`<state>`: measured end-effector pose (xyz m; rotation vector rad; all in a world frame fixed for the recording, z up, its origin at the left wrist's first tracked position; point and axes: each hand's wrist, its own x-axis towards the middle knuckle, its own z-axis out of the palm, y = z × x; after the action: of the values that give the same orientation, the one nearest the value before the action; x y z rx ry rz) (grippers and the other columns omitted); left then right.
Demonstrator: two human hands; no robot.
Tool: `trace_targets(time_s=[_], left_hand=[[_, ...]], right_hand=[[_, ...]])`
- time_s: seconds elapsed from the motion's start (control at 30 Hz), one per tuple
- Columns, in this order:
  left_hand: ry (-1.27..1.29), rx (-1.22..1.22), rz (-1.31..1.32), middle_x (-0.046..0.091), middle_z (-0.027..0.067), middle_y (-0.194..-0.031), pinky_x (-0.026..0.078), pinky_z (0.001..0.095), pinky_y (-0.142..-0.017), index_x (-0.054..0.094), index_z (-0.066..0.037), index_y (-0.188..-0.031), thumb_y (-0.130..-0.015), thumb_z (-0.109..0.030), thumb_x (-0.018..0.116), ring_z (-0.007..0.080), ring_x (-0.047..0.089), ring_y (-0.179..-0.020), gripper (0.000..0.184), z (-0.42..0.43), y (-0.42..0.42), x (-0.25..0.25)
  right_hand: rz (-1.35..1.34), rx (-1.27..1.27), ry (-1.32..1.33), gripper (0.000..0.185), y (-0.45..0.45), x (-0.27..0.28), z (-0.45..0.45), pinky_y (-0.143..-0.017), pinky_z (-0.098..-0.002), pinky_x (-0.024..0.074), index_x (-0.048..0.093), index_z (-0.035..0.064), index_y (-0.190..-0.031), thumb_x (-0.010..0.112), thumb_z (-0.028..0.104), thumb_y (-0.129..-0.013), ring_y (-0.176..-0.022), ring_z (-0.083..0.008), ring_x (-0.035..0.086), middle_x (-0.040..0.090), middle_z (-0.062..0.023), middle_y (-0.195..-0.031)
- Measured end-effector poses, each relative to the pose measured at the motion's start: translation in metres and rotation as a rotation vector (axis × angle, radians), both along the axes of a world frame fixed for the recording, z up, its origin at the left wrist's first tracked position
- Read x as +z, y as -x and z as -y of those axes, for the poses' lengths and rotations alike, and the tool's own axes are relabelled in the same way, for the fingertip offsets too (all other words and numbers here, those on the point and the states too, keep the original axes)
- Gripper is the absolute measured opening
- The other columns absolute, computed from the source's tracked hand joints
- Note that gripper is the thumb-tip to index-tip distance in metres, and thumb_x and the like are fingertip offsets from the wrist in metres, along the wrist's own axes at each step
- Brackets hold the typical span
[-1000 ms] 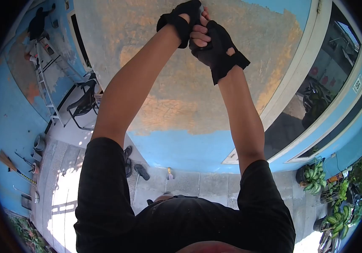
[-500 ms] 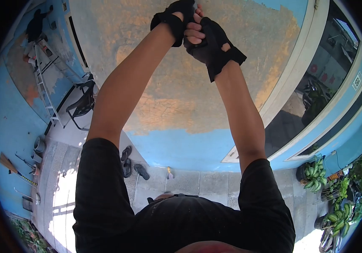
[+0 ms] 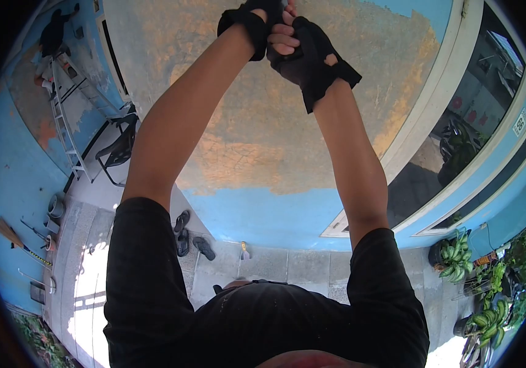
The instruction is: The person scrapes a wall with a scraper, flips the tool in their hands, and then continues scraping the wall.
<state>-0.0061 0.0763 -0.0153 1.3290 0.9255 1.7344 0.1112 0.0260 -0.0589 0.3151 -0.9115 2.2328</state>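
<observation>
Both my arms reach up in front of a wall (image 3: 232,122) whose blue paint is gone over a large grey-orange patch. My left hand (image 3: 262,12), in a black fingerless glove, is cut by the top edge of the view. Beside it, slightly lower, my right hand (image 3: 297,55) wears a matching glove, its bare fingers curled into a grip close against the left. A sliver of something grey shows between the hands at the frame's edge; its kind is hidden. Both hands look closed around it.
At left a person (image 3: 54,34) stands on a stepladder (image 3: 64,122) against another wall, near a black folding chair (image 3: 119,144). Sandals (image 3: 203,248) and a yellow-handled tool (image 3: 244,250) lie on the paving. A window (image 3: 465,116) and potted plants (image 3: 455,256) are at right.
My two hands have shifted slightly upward together, still closed. The left one is cut off a little more by the top edge.
</observation>
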Motion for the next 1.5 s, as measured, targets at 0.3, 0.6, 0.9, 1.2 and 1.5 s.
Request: trace_targets(time_s=[0.3, 0.6, 0.9, 1.2, 1.5], left_hand=[[0.110, -0.157, 0.086, 0.045, -0.0001, -0.050, 0.026, 0.0342, -0.033, 0.052, -0.015, -0.070, -0.087, -0.043, 0.053, 0.0154, 0.033, -0.035, 0.033, 0.043, -0.004, 0.005], [0.157, -0.274, 0.098, 0.041, 0.0004, -0.048, 0.025, 0.0343, -0.031, 0.049, -0.015, -0.071, -0.082, -0.033, 0.052, 0.0183, 0.031, -0.033, 0.021, 0.040, 0.005, 0.012], [0.282, -0.105, 0.033, 0.039, 0.0010, -0.048, 0.026, 0.0354, -0.030, 0.048, -0.015, -0.070, -0.079, -0.033, 0.052, 0.0191, 0.027, -0.031, 0.021, 0.088, -0.013, 0.020], [0.214, -0.032, -0.202, 0.061, -0.0047, -0.076, 0.045, 0.0183, -0.046, 0.059, -0.012, -0.095, -0.092, -0.052, 0.047, 0.0060, 0.054, -0.057, 0.042, 0.051, -0.007, 0.009], [0.161, -0.331, 0.178, 0.054, -0.0023, -0.067, 0.047, 0.0198, -0.052, 0.058, -0.008, -0.092, -0.098, -0.041, 0.045, 0.0105, 0.053, -0.059, 0.036, -0.014, 0.013, 0.005]], right_hand=[[-0.015, -0.088, -0.036, 0.010, 0.001, -0.006, 0.005, -0.039, -0.0215, 0.0307, 0.052, 0.0198, -0.095, 0.046, 0.013, -0.100, -0.045, -0.0076, 0.038, 0.045, 0.0020, -0.064], [0.015, -0.063, -0.036, 0.011, 0.002, 0.007, 0.004, -0.039, -0.0215, 0.0312, 0.052, 0.0203, -0.096, 0.045, 0.014, -0.100, -0.044, -0.0075, 0.037, 0.043, 0.0023, -0.062], [0.013, -0.066, -0.068, 0.016, 0.003, 0.004, -0.008, -0.041, -0.0226, 0.0303, 0.050, 0.0245, -0.089, 0.043, 0.018, -0.101, -0.046, -0.0082, 0.037, 0.043, 0.0029, -0.065], [0.030, -0.136, 0.051, 0.014, -0.001, -0.007, 0.012, -0.040, -0.0215, 0.0302, 0.055, 0.0213, -0.098, 0.044, 0.012, -0.100, -0.045, -0.0079, 0.037, 0.044, 0.0020, -0.064], [0.008, -0.148, 0.044, 0.015, 0.004, 0.007, 0.012, -0.040, -0.0224, 0.0317, 0.054, 0.0222, -0.095, 0.044, 0.012, -0.100, -0.045, -0.0089, 0.039, 0.043, 0.0028, -0.062]])
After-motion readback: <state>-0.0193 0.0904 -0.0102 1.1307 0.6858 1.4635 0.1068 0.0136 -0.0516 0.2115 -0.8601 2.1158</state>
